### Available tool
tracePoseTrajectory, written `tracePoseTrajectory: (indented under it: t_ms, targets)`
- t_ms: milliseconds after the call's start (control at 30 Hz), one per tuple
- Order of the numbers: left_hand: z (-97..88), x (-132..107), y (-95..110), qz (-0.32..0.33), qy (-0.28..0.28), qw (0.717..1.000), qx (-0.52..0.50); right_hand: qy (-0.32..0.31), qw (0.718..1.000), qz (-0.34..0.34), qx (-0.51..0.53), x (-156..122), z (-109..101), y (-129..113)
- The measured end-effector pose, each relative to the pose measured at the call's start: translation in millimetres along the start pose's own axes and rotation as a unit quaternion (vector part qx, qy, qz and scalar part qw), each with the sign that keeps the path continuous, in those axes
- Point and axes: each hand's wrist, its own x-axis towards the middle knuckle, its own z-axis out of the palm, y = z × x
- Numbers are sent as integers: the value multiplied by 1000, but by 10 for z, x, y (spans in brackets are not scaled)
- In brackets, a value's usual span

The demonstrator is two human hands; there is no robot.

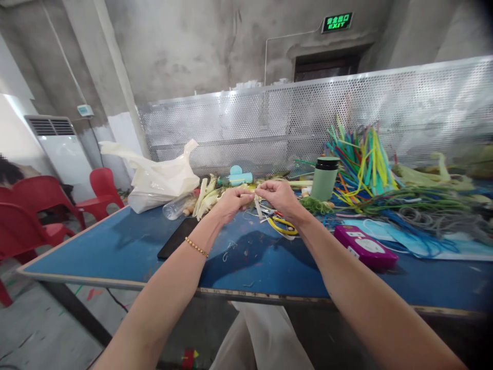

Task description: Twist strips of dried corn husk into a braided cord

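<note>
Both my hands are raised over the blue table (115, 246), fingertips pinched close together. My left hand (233, 201) and my right hand (278, 198) pinch a thin pale strip (252, 191) stretched between them; it is too small to name for sure. A bead bracelet circles my left wrist. Below my hands lie yellow-handled scissors (284, 226) and pale leaf-like strips (206, 198). A dark flat phone-like slab (177, 237) lies under my left forearm.
A green tumbler (324, 178) stands right of my hands, beside a heap of coloured strips and cords (365, 164). A purple box (365, 247) lies near my right forearm. A white plastic bag (154, 177) and clear bottle sit left. Red chairs (34, 210) stand beyond the table's left edge.
</note>
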Motion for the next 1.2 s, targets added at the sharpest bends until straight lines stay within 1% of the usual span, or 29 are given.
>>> tracePoseTrajectory:
  t_ms: [133,300,400,500,633,833,1033,1200]
  targets:
    - [10,14,-2,8,26,1000,-10,-7,1000,1,1,-4,-2,9]
    - [10,36,-15,32,58,998,-12,-60,998,23,23,-34,-4,-34]
    - [17,39,-23,29,76,997,-11,-67,997,28,34,-33,-2,-38]
    - [33,41,-28,22,77,996,-26,-59,997,27,38,-21,0,-16]
    - [49,46,-25,19,79,996,-48,-31,999,17,12,-8,8,17]
    - [35,64,-58,32,72,996,-43,-14,999,29,-25,5,20,38]
    - [53,85,-92,31,97,993,-61,-8,999,48,-1,19,10,44]
    - [46,69,-44,10,75,995,-59,-34,996,70,40,7,-3,27]
